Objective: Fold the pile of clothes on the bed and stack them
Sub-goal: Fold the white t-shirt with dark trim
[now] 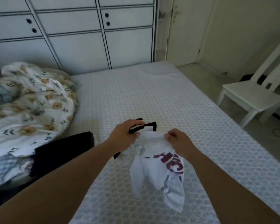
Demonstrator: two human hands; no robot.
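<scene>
White shirt [153, 168], maroon lettering, black trim; bed [152, 97] white honeycomb; duvet [31, 101] white floral; chair [249, 97] white.

Dark red lettering on the white garment [158, 168] is folded into the cloth and cannot be read. The left hand [124, 135] covers part of its black trim, and the right hand [179, 141] hides the fabric pinched beneath its fingers. A dark garment [61, 152] lies partly behind the left forearm. The floral duvet [31, 101] and the grey-blue fabric [2, 168] run off the left edge. The white chair [252, 96] is cut by the right edge, with dark objects behind it too small to identify.
</scene>
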